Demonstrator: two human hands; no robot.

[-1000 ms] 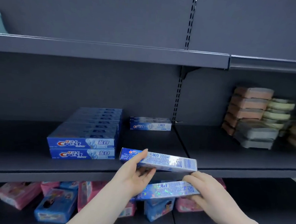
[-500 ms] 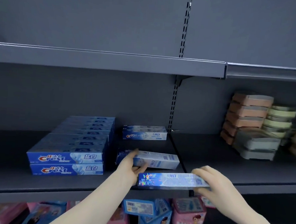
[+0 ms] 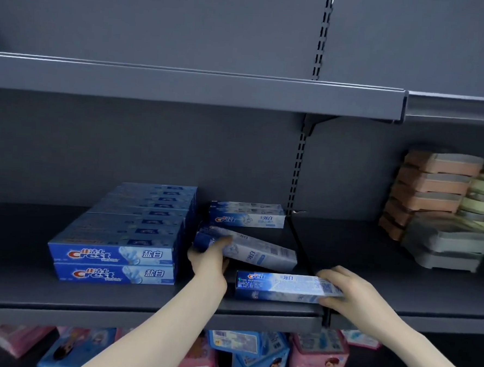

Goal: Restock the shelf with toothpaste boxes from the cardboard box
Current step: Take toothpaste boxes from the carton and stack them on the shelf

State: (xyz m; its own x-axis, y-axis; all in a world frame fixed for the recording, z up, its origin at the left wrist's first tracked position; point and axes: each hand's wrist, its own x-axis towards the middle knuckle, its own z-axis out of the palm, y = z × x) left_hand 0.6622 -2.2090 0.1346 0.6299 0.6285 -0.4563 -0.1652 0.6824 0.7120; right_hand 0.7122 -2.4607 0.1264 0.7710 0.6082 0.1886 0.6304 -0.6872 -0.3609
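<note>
Both toothpaste boxes (image 3: 245, 248) deeper onto shelf (image 3: 143, 299)

Two bare forearms come into the head view from the bottom edge, and nothing is worn on either: no sleeve, cuff, watch, bracelet or glove shows along the visible length. The left hand (image 3: 210, 263) is slim, with a narrow wrist and a smooth, even surface. The right hand (image 3: 353, 292) is of the same build, its knuckles showing as soft ridges (the fingers (image 3: 332, 274) carry no ring that can be seen). Fingernails are too blurred to describe. Both arms look uniformly smooth, without marks or visible hair.
</note>
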